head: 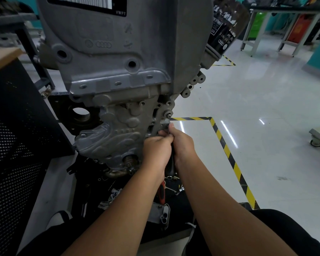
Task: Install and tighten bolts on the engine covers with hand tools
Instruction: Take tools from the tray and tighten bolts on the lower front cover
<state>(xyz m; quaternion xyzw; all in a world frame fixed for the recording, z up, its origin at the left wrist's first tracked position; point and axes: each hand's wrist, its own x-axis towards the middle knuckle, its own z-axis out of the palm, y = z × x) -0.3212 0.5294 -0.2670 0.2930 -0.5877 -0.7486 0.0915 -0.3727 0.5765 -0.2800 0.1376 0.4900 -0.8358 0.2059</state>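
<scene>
A grey cast engine (118, 74) stands in front of me on a stand. Low on it sits the lower engine cover (109, 137), with a bolt (168, 114) seated at its right edge. My right hand (182, 143) grips a black-handled hand tool (171, 166); the tool's head reaches up to the cover's right edge just below that bolt and is mostly hidden by my fingers. My left hand (156, 150) lies against the right hand, fingers curled at the same spot on the tool. What the tool's tip engages is hidden.
A black tray (92, 183) under the engine holds loose sockets, a red-handled tool (162, 191) and a small grey bracket (163, 216). A black oil filter (224, 34) juts out upper right. A perforated black panel (17, 145) stands at left. Yellow-black floor tape (229, 156) runs at right.
</scene>
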